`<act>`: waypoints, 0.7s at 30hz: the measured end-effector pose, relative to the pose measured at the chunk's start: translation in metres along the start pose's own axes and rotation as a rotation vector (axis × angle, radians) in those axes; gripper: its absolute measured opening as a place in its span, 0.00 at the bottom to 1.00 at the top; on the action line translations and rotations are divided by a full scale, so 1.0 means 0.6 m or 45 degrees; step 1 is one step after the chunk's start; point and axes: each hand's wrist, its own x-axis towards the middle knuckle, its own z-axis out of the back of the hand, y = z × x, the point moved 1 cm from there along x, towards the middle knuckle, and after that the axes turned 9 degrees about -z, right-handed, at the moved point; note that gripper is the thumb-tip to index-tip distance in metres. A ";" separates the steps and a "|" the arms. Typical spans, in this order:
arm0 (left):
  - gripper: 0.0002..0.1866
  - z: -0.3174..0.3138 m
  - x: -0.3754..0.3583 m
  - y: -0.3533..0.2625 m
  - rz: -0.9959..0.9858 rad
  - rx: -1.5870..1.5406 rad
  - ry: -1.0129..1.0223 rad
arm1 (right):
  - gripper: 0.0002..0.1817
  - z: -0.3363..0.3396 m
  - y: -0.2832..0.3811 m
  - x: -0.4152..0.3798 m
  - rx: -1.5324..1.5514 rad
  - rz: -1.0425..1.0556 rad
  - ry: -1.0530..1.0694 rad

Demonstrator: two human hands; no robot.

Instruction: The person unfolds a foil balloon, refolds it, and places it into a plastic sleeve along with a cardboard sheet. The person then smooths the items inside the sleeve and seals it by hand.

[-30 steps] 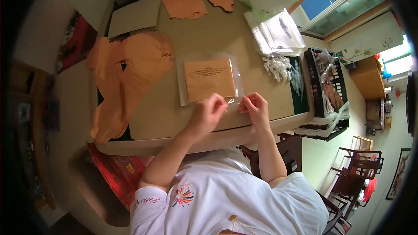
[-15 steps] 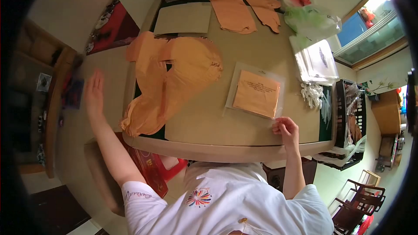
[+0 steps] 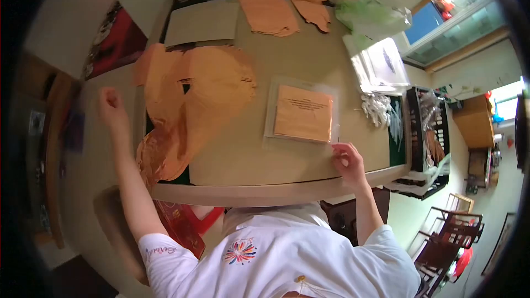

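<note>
An orange sheet-like pack with dark printed text (image 3: 303,113) lies inside a clear bag (image 3: 270,115) on the table. My right hand (image 3: 349,161) is at the bag's lower right corner, its fingers loosely bent and apart; a small pale spot shows between them. Past the table's left edge, my left hand (image 3: 112,105) is raised with curled fingers, and what it may hold is hidden. Beside it on the table spreads a large pile of thin orange pieces (image 3: 212,85), with something glossy over its lower left end.
More orange pieces (image 3: 268,8) lie at the back, near grey boards (image 3: 201,22). On the right are a green translucent bag (image 3: 370,19), shiny clear bags (image 3: 381,69), white bundled strings (image 3: 376,109) and a black crate (image 3: 417,127) beside the table.
The camera view has shifted, so the table items appear further left. My left hand's fingers have gone from stretched out to curled. My right hand stays near the bag's corner, its fingers looser.
</note>
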 end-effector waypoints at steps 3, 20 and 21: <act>0.11 -0.013 -0.115 -0.249 -0.077 -0.555 0.496 | 0.14 0.006 0.014 0.004 -0.428 0.226 -0.124; 0.08 -0.117 -0.320 -0.453 -0.556 -1.001 0.771 | 0.07 0.005 -0.007 0.027 -0.209 0.289 -0.353; 0.08 -0.119 -0.321 -0.456 -0.553 -0.977 0.777 | 0.07 0.001 -0.008 0.029 -0.225 0.312 -0.378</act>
